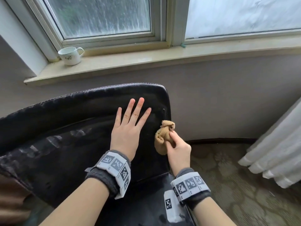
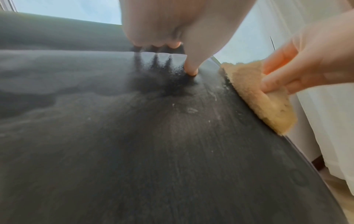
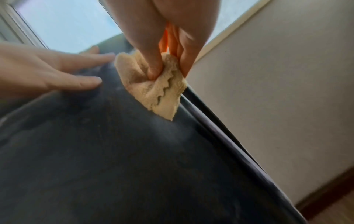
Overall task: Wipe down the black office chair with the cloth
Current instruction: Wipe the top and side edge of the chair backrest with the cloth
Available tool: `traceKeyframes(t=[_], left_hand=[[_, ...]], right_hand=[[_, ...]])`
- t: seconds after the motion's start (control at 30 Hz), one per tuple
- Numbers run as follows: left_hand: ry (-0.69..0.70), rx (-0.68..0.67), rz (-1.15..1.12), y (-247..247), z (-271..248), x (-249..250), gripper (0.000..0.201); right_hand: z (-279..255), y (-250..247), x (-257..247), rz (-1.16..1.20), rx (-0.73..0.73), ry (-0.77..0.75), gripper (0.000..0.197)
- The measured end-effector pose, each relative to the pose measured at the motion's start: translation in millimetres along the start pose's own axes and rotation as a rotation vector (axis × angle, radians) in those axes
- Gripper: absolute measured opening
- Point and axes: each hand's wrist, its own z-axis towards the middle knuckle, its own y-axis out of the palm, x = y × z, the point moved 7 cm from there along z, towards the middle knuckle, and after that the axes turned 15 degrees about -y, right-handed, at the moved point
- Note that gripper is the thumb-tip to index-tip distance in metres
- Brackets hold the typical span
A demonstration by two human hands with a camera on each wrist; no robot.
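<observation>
Beneath a pale window sill, against a grey wall, stands the black leather-look office chair (image 1: 68, 128), its padded back turned up towards you. Landmark for everything else: that chair back.

Your small tan terry cloth (image 1: 162, 136) sits at the chair back's right edge, bunched and touching the black surface. It looks soft, light and floppy, so it will fold and slip under loose fingers; keep it wadded and take it by the middle of the bunch, not by a trailing corner. Your right hand (image 1: 178, 149) pinches it so, thumb and fingers clamped on the wad.

The chair's skin looks smooth and faintly dusty, with pale flecks near the cloth. It will probably swivel or roll under a push, so brace it. Your left hand (image 1: 128, 126) does that: fingers straight and spread, flat on the chair back just left of the cloth.

Behind the chair, on the sill's left end, stands a white cup (image 1: 70, 56).
</observation>
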Motion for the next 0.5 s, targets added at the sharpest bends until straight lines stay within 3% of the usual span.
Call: traceKeyframes(t=[0.2,0.37,0.5], left_hand=[[0.043,0.042,-0.015,-11.0,-0.6,8.6,0.084],[0.225,-0.039,0.123,-23.8,38.4,37.2,0.110],[0.235,-0.153,0.283,-8.3,64.4,54.9,0.117]], right_hand=[[-12.0,-5.8,29.0,0.037,-0.096,0.097,0.035],[-21.5,-50.1,63.2,0.123,0.176,0.289,0.035],[-46.4,-62.3,110.5,0.136,0.283,0.459,0.032]])
